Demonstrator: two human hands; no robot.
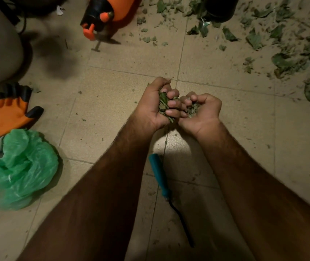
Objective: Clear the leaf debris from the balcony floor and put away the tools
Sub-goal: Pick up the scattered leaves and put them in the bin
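Your left hand (153, 107) and right hand (204, 113) clamp fingers (173, 104) round crumpled green leaf scraps (163, 102). They're just beyond the teal-handled tool (159, 173).

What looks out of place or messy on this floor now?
Torn leaves lie scattered over the tiles at the upper right. A glove, at the left, and a teal-handled tool, between the forearms, lie loose on them. The left hand and right hand each grip a clump of leaf bits, not yet bagged.
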